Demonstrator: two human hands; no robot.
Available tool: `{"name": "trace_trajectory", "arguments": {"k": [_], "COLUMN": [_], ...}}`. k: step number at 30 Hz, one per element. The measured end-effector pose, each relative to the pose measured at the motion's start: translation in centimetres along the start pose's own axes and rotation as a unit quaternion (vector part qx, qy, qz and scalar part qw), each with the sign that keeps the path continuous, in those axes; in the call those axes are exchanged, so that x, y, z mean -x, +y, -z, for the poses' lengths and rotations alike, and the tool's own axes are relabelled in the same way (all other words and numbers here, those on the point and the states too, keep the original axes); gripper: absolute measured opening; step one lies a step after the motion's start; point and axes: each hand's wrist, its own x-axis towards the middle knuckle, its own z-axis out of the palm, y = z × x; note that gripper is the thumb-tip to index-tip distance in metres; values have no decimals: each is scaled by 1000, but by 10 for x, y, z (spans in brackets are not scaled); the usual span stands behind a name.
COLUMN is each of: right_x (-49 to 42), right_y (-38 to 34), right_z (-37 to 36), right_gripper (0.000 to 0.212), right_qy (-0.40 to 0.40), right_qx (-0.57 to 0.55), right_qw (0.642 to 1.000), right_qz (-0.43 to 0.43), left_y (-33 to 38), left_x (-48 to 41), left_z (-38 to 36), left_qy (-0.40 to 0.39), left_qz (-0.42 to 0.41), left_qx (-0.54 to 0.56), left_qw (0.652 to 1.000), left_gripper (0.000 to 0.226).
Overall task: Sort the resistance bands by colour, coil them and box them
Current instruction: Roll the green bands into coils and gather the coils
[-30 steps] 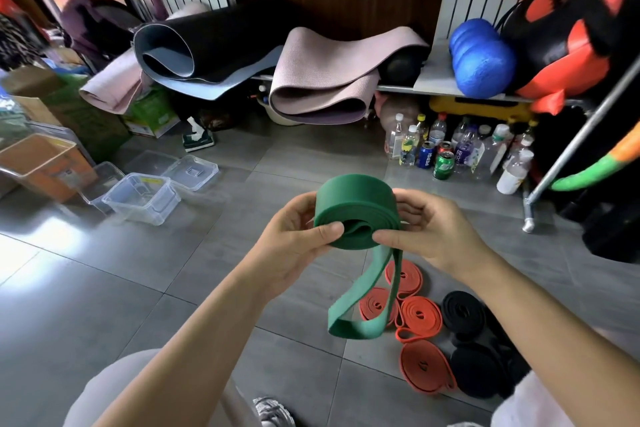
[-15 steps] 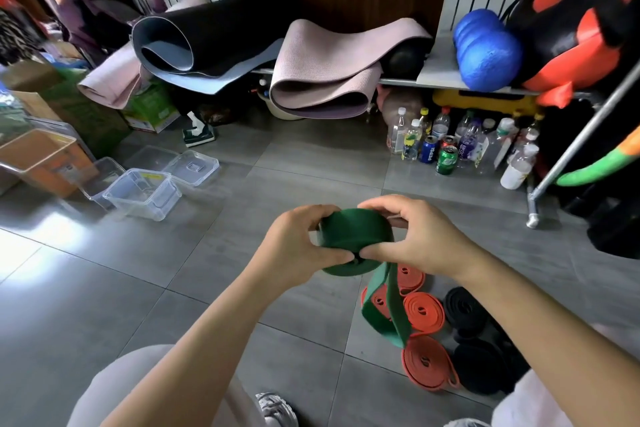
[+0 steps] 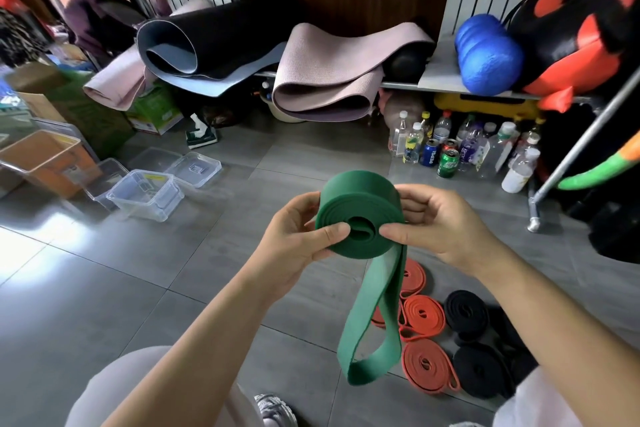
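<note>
I hold the green band [image 3: 360, 215] mid-air, left hand [image 3: 298, 236] and right hand [image 3: 433, 222] pinching its coil. Rubbery and springy, I judge; pinch the coil's faces or it unwinds.

A green band [image 3: 360, 208], orange coils [image 3: 422, 315], black coils [image 3: 465, 312], a blue roller [image 3: 488, 55] and grey floor tiles [image 3: 104, 288].
</note>
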Motion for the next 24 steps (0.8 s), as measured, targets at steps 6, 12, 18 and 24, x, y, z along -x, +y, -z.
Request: {"name": "trace_trajectory", "arguments": {"k": [6,12,18,24], "right_x": [0,1,1,1], "right_y": [-1,-5,-4,1], "right_z": [-2,1,4,-3], "right_gripper": [50,52,52,48], "right_qy": [-25,-30,-25,-44], "right_qx": [77,45,71,116], "right_qw": [997,998,997,992], "right_qz": [-6,-12,-12,-14], "left_y": [8,5,3,-5], "left_x": [-1,-2,-4,-2], "left_z": [14,15,7,-9], "left_qy": [-53,-36,-31,5], "left_qz": [-25,-34,-47,-108], "left_qx": [-250,-170,-237,-410], "left_qw": [966,984,970,906], "left_gripper": [65,53,54,72]}}
